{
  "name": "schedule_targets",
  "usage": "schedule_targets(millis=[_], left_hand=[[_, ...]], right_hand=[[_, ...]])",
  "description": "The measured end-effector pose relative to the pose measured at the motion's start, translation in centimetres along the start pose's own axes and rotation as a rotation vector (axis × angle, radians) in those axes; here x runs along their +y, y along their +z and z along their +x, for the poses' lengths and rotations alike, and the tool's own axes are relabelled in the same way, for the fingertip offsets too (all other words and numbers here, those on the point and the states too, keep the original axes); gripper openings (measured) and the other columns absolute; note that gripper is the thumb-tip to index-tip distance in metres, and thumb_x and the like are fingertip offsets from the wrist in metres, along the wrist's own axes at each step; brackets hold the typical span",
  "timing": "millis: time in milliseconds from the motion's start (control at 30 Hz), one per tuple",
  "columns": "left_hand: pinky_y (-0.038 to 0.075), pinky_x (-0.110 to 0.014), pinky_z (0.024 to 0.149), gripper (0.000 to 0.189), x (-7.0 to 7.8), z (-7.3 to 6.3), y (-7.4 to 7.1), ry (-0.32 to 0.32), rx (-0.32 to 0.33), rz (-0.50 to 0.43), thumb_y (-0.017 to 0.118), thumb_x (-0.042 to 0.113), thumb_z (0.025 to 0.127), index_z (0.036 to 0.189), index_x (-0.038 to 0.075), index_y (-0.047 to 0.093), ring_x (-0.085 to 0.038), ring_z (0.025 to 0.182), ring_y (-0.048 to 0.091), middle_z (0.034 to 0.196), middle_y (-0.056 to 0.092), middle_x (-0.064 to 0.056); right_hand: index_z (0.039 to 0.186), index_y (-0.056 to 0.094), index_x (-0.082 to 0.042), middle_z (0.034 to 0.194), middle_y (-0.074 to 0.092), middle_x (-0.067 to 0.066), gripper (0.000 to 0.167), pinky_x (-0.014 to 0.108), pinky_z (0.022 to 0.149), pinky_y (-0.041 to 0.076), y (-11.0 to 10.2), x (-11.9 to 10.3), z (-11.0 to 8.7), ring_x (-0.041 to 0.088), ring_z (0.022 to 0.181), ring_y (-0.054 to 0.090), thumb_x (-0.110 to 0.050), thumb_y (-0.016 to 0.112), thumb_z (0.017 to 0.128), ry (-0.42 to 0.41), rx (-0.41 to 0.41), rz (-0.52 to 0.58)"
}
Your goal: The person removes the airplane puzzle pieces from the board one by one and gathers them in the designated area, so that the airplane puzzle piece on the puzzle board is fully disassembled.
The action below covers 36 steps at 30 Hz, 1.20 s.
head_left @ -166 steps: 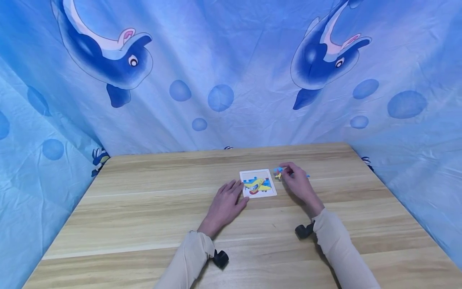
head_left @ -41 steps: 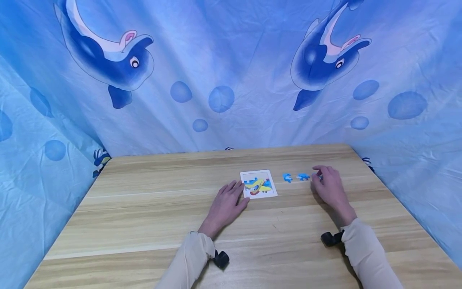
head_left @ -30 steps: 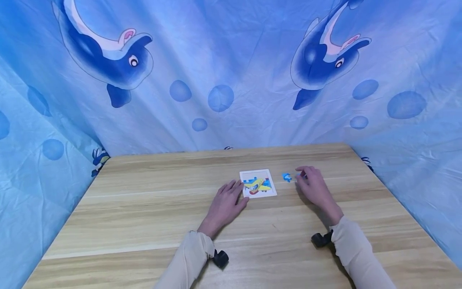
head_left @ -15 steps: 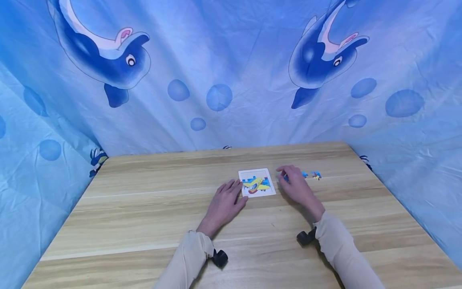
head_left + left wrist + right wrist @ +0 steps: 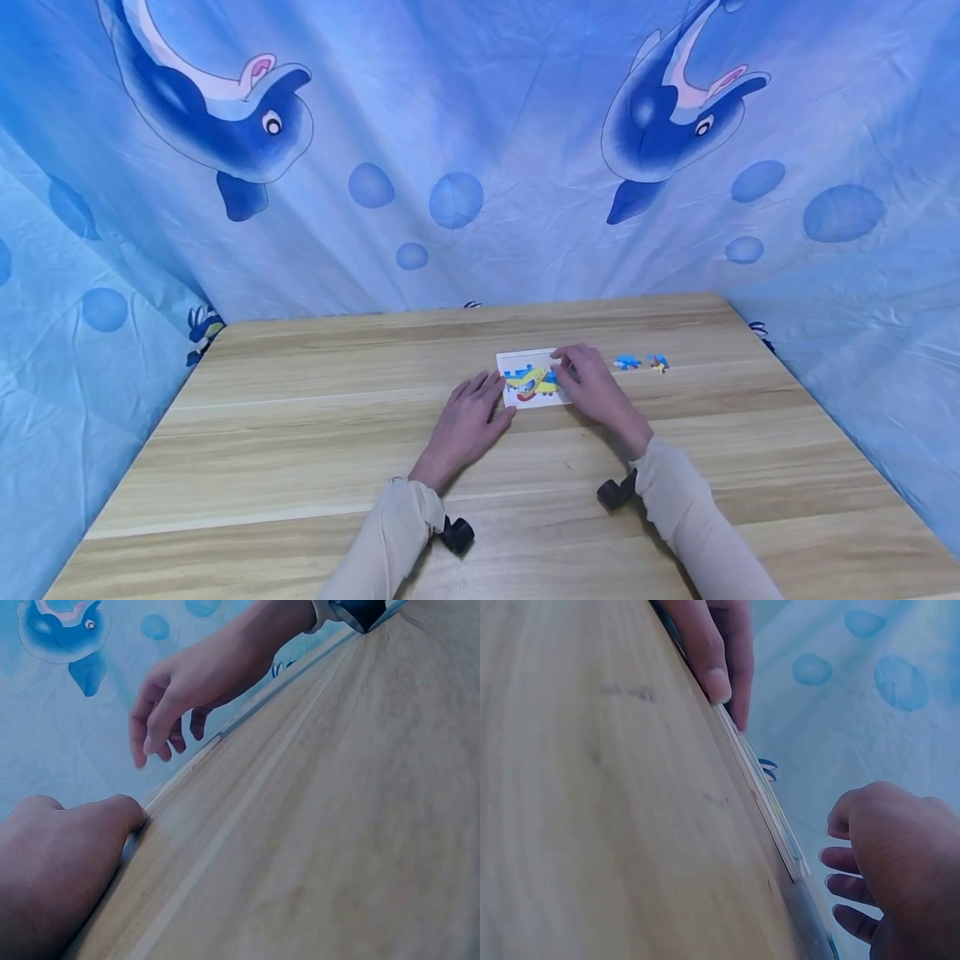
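Note:
A white-framed jigsaw puzzle of a yellow plane on blue lies on the wooden table. My left hand rests at its left side, fingers straight and fairly flat, thumb at the near corner. In the right wrist view, this left hand touches the board's edge. Above the puzzle's right part is my right hand, thumb and forefinger brought together over the upper right corner; it holds a blue puzzle piece, which the fingers hide. The left wrist view has the right hand raised over the board, fingertips pointing down.
Two loose puzzle pieces lie right of the puzzle: a blue one and a blue, red and yellow one. Behind the wooden table hangs a blue curtain with dolphins. Each wrist bears a small black camera.
My right hand first moved along the loose pieces on the right, then took the nearest blue piece and came left over the puzzle. The left hand stays in place.

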<state>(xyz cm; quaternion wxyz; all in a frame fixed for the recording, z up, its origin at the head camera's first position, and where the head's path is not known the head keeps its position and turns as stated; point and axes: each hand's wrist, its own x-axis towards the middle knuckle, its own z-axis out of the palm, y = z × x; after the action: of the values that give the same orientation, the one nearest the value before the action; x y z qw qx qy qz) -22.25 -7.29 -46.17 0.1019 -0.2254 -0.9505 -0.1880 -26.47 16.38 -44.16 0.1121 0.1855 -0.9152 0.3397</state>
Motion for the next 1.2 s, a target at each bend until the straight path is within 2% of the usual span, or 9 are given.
schedule_targets(millis=[367,733,967,1200], left_hand=[[0.028,-0.044,0.113,0.058,-0.1,0.0,0.1,0.006,0.002,0.009,0.045,0.049,0.097,0.141,0.011,0.05,-0.024,0.138,0.037,0.146,0.046,-0.007],[0.029,-0.046,0.113,0.057,-0.1,0.0,0.1,0.024,0.021,0.007,0.047,0.047,0.097,0.14,0.011,0.05,-0.025,0.137,0.039,0.144,0.048,-0.008],[0.028,-0.044,0.113,0.058,0.0,0.0,0.0,0.011,0.003,0.014,0.045,0.048,0.098,0.142,0.012,0.049,-0.024,0.138,0.038,0.146,0.047,-0.006],[0.029,-0.044,0.113,0.057,0.0,0.0,0.1,0.021,0.01,0.018,0.045,0.048,0.098,0.142,0.011,0.049,-0.025,0.137,0.038,0.145,0.047,-0.007]], right_hand=[[0.116,0.064,-0.006,0.095,0.057,0.004,0.024,0.036,0.077,0.044,1.1,-1.1,0.5,0.022,0.093,0.05,-0.016,0.057,0.095,-0.018,-0.03,-0.022],[0.115,0.065,-0.008,0.096,0.059,0.001,0.023,0.038,0.084,0.043,2.1,-2.2,0.9,0.021,0.096,0.051,-0.019,0.057,0.096,-0.052,-0.042,-0.064],[0.113,0.065,-0.008,0.095,0.06,0.001,0.021,0.038,0.084,0.043,2.7,-2.4,1.0,0.021,0.094,0.05,-0.016,0.059,0.094,-0.087,-0.045,-0.065],[0.111,0.066,-0.009,0.097,0.059,0.001,0.02,0.038,0.083,0.042,3.1,-2.7,1.0,0.02,0.093,0.049,-0.016,0.059,0.094,-0.086,-0.05,-0.084]])
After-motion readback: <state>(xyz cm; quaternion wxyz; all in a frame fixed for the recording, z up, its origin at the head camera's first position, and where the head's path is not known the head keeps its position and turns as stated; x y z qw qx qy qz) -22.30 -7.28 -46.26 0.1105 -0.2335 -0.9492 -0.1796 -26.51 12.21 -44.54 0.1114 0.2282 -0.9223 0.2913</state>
